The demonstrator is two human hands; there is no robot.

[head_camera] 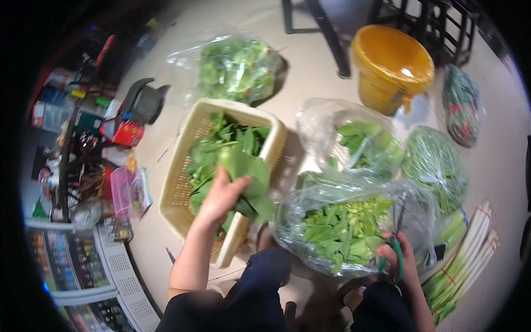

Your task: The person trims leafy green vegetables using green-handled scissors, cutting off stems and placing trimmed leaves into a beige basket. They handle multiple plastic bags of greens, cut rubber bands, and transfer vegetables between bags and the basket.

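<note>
My left hand (224,193) grips a bunch of leafy greens (253,174) over the right side of a cream plastic basket (170,197), which holds more dark green leaves (201,162). In my right hand (400,257) are scissors with green handles (397,253), their blades pointing away from me; whether the blades are apart is hard to tell. The scissors are at the right side of a large clear plastic bag (290,228) that lies spread around cut leaves and stems (344,232). Just beyond it, another clear bag (315,120) holds leafy greens (361,137).
A bagged heap of greens (236,68) lies beyond the basket. A yellow bin (373,87) stands at the back right. Bagged greens (433,166), a dark bagged bundle (460,103) and banded scallions (460,265) lie rightward. Cluttered shelving (68,145) and a glass-fronted cabinet (70,261) are at left.
</note>
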